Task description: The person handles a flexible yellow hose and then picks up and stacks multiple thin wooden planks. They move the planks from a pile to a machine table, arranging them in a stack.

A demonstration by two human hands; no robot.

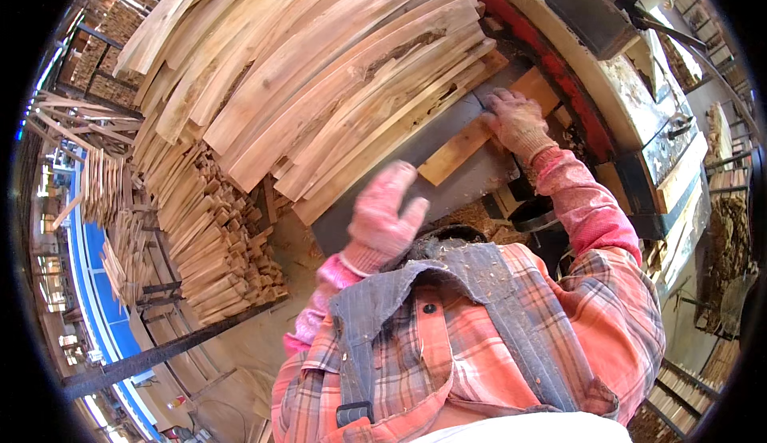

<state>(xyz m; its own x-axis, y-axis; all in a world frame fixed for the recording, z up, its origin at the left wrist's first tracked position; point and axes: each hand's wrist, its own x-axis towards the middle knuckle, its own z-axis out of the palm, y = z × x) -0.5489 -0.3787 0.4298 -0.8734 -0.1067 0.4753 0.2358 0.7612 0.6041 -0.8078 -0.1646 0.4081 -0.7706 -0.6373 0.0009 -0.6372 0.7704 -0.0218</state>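
A short, narrow wooden board [454,154] lies aslant on the dark metal tabletop [339,226]. My right hand [515,121], in a dusty knit glove, is over the board's middle, its fingers bent across it toward the far edge. The far end of the board shows past that hand. My left hand [385,213], in a pinkish glove, is off the board's near left end, thumb spread from the fingers and holding nothing; motion blurs it a little. Beyond both hands, a stack of long planks [319,91] covers the tabletop's far side.
Red and cream machine housing [595,83] curves along the right, below a dark metal box [599,3]. Small wood sticks [220,243] are piled at the left, behind a dark metal bar [172,353]. Wood chips [459,218] lie near the tabletop's front edge.
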